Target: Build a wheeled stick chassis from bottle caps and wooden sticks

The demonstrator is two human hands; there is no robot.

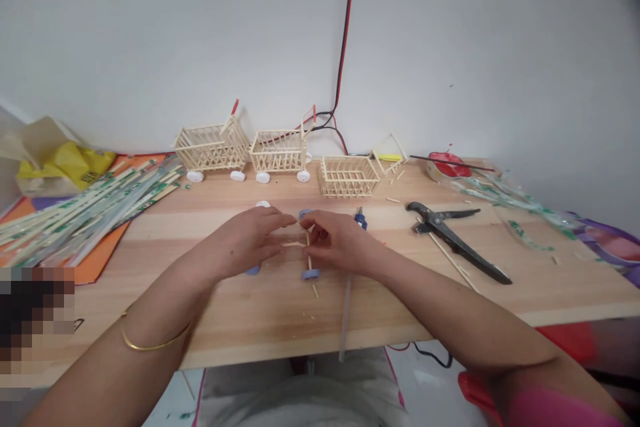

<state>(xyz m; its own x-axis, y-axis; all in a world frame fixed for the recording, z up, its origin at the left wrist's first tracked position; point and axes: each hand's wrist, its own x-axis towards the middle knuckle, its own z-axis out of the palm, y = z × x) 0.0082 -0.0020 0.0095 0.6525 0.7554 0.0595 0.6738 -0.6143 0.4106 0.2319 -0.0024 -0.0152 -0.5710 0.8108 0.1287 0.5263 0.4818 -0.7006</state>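
Between my hands on the wooden table is a small wheeled frame of thin wooden sticks (309, 257), with a round wheel (311, 274) on its near right corner. Other wheels show at the left, partly behind my fingers. My left hand (253, 240) has its fingers curled at the left part of the frame. My right hand (337, 240) pinches near the right axle stick; its fingertips are partly hidden. Beneath the right wrist lies what looks like a glue gun, its blue nozzle (361, 219) beyond the arm and a translucent glue stick (345, 320) nearer me.
Two stick carts with white wheels (213, 147) (280, 150) and a stick basket (350, 177) stand along the wall. Black pliers (457, 240) lie right, near a red-lined bowl (447, 167). Wrapped sticks (100, 213) are piled left. A cable (346, 40) runs down the wall.
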